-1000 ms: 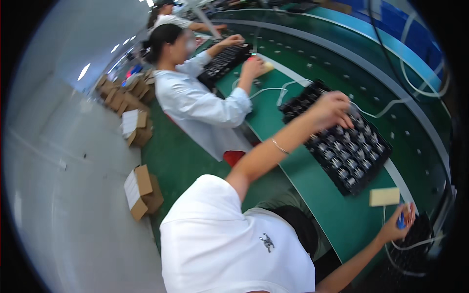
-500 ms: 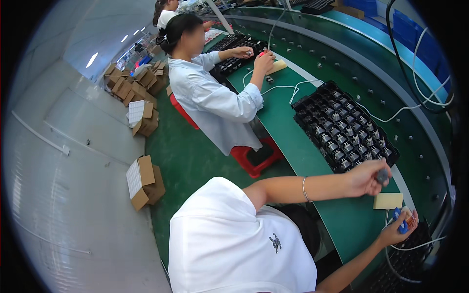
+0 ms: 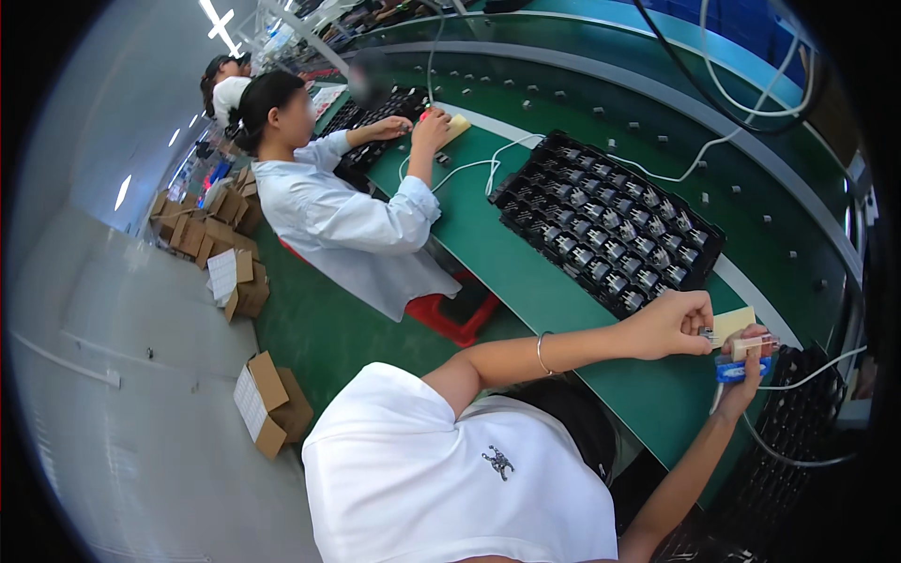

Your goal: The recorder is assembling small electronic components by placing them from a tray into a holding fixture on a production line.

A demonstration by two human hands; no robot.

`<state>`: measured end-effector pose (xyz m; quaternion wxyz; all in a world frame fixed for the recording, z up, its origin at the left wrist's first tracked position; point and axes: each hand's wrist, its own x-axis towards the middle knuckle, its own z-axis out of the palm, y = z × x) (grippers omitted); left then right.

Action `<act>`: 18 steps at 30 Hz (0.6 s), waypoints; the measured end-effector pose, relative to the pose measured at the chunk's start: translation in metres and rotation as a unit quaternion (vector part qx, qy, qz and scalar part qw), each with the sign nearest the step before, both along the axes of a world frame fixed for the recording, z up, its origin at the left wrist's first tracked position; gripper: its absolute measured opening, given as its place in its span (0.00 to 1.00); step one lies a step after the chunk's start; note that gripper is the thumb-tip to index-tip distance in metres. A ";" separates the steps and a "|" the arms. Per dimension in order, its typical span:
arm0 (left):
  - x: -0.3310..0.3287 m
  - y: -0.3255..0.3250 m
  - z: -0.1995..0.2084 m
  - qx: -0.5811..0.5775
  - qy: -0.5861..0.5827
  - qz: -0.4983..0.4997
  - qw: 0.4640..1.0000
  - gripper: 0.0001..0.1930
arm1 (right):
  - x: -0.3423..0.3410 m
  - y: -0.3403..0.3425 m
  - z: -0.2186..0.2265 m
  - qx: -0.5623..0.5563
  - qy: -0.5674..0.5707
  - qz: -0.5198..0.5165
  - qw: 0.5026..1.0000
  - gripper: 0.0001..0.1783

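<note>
My left hand (image 3: 668,327), with a bracelet at its wrist, is closed in a pinch on a small metal part with pins (image 3: 706,332). Just right of it, my right hand (image 3: 745,377) grips a blue and cream handheld tool (image 3: 741,369), whose clear reddish end points up and away. The part and the tool are close together; whether they touch I cannot tell. Behind both hands lies a pale yellow block (image 3: 734,325) on the green bench. Fingers partly hide the part and the tool.
A black tray (image 3: 526,208) of metal pin parts lies beyond my left hand; another black tray (image 3: 793,427) is at the right. White cables (image 3: 657,174) cross the bench. A co-worker (image 3: 328,202) sits to the left. Beyond runs a green conveyor (image 3: 572,103) with small parts.
My head view has shifted. My hands have come closer together; the left has turned the part toward the tool, and the right has raised and turned the tool.
</note>
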<state>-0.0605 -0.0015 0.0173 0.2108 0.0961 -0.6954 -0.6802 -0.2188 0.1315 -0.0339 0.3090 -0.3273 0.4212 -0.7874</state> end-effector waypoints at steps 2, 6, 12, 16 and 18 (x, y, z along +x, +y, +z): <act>-0.001 -0.001 0.000 -0.056 -0.024 0.022 0.998 0.12 | 0.003 0.000 0.001 -0.001 -0.005 0.022 1.000 0.20; -0.003 0.007 0.000 -0.083 -0.014 0.060 0.995 0.11 | 0.011 -0.005 -0.008 0.037 -0.058 -0.040 0.997 0.22; -0.012 0.008 0.005 -0.107 0.010 0.062 0.992 0.11 | 0.000 0.002 -0.008 0.055 -0.087 -0.015 0.995 0.21; -0.016 0.005 -0.003 -0.098 -0.007 0.060 0.993 0.12 | 0.003 0.002 -0.014 0.090 -0.100 -0.058 0.989 0.20; -0.012 0.007 -0.002 -0.081 -0.023 0.064 0.994 0.11 | 0.001 0.000 -0.022 0.049 -0.117 0.004 0.992 0.22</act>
